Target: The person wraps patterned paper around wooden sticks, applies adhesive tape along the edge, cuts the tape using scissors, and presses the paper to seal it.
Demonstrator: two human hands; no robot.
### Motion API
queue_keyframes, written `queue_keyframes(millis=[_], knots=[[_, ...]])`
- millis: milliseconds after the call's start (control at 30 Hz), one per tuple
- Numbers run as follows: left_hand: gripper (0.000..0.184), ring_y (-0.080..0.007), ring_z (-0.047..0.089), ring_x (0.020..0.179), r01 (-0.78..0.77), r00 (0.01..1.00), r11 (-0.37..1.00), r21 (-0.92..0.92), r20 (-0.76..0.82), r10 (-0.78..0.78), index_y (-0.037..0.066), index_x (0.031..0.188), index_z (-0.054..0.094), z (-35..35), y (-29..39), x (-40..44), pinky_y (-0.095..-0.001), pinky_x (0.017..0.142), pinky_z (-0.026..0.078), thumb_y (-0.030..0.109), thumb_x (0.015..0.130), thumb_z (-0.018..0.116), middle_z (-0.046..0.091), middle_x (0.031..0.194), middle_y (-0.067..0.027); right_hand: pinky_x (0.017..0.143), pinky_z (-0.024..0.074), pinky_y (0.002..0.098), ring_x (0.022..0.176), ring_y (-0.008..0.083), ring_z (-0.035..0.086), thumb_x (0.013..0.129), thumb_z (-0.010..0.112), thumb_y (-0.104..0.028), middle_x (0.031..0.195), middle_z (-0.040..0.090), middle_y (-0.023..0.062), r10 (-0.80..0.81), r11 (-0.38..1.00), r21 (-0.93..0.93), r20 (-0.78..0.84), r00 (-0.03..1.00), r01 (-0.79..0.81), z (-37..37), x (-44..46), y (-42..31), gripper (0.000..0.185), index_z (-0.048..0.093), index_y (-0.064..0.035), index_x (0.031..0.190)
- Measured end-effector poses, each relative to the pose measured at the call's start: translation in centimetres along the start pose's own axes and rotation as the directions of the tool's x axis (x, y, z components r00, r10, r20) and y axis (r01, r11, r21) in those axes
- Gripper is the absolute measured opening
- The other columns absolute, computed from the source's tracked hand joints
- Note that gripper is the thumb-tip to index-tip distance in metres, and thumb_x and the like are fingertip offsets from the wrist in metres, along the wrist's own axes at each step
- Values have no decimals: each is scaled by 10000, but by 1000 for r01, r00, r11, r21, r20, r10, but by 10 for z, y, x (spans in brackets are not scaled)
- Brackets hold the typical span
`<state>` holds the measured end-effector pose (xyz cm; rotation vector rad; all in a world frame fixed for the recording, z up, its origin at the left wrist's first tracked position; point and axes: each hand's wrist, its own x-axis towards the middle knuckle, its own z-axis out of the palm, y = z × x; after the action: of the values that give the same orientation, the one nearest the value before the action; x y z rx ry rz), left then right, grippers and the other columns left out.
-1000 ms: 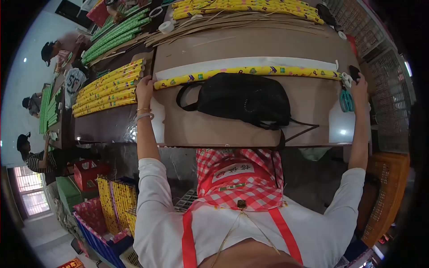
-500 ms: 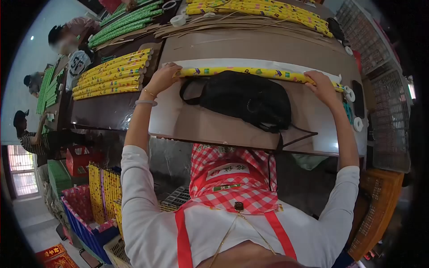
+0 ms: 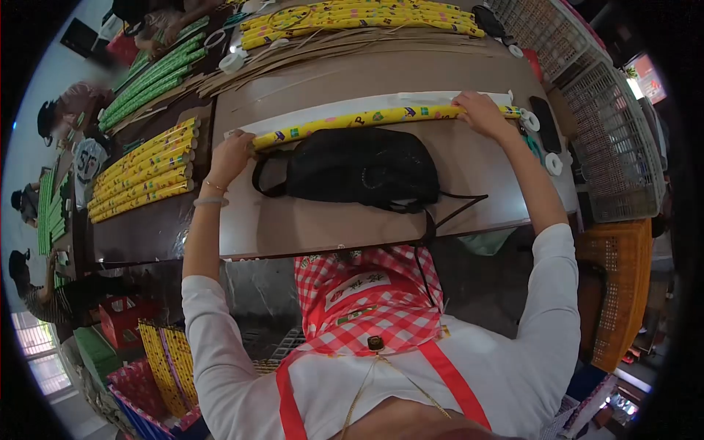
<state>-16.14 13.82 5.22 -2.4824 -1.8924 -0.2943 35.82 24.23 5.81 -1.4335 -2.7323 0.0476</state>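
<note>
A long tube of yellow patterned paper (image 3: 367, 119) lies across the table in front of me. Behind it shows a strip of white paper (image 3: 323, 112). My left hand (image 3: 233, 156) is closed at the tube's left end. Near the right end, my right hand (image 3: 480, 115) curls its fingers over the tube, with a short length sticking out beyond. Between my arms lies a black bag (image 3: 363, 167) with loose straps, just on the near side of the tube. White tape rolls (image 3: 553, 164) are at the right, beside a dark flat object (image 3: 544, 125).
Finished yellow tubes (image 3: 147, 171) are stacked at left, more yellow tubes (image 3: 359, 22) at the back. Green tubes (image 3: 154, 84) lie far left, where other people work. Brown strips (image 3: 330, 51) cross the table (image 3: 411, 70). Grey crates (image 3: 620, 139) stand at right.
The camera view has turned and shifted, so the table scene sits farther left and tilts. Both hands stay on the tube at about the same places.
</note>
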Motion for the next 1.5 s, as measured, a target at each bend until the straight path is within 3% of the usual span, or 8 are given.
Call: queue_keyframes(millis=[533,767,933,1133,1333,1400,1467,1500], knots=[[345,-287,567,887,-20,996,999,-46,-86,15,77,1096,553,5,10,-20,-375,755,466,63,752,573,554,1038,-75,861,385,386,983,296,499,710,642,-89,1015,517,96,-1,996,94,-26,1000,4,-10,-18,-13,310,543,-61,1003],[305,-269,561,870,-120,985,991,59,-121,127,85,1026,588,-21,31,0,-360,751,458,16,732,550,560,1035,-70,887,358,387,982,286,494,731,621,-87,1043,517,98,13,994,110,-361,933,28,-27,-36,-29,356,562,-79,1082],[176,-290,584,808,-57,966,987,-153,-258,15,76,898,638,-15,33,56,-374,716,474,22,764,538,611,920,-78,838,416,356,958,253,534,846,547,-17,1014,555,104,258,960,247,-616,745,-129,-2,-81,-43,195,589,-24,1036],[167,-301,617,781,164,948,928,-334,-208,-242,59,907,663,26,-28,149,-364,684,493,90,785,554,651,850,-128,788,462,310,952,235,544,915,479,-61,1077,528,128,639,748,552,-451,623,-368,31,-142,-68,207,551,4,1098],[204,-269,638,790,383,745,730,-566,-279,-606,32,917,664,53,-103,194,-351,686,492,134,760,584,663,842,-135,781,451,288,926,215,532,939,430,-72,1145,497,135,757,603,742,-417,503,-292,74,-168,-62,231,520,27,1127],[211,-250,643,786,494,555,604,-626,-307,-773,23,930,656,54,-107,191,-347,682,493,130,752,620,669,860,-116,756,450,287,898,201,528,945,422,-85,1157,494,138,760,610,720,-412,503,-331,76,-176,-61,237,523,28,1127],[214,-251,642,778,529,582,609,-591,-270,-767,51,935,663,51,-106,182,-342,670,493,139,741,659,663,851,-117,727,448,294,869,184,530,950,418,-96,1143,504,142,784,592,699,-384,487,-402,79,-183,-59,243,522,30,1130],[203,-254,640,766,457,691,750,-479,-339,-638,66,930,668,51,-105,178,-342,664,493,146,744,665,660,838,-111,727,448,294,869,184,530,950,418,-96,1143,504,142,785,589,701,-378,491,-401,79,-180,-60,243,522,30,1130]])
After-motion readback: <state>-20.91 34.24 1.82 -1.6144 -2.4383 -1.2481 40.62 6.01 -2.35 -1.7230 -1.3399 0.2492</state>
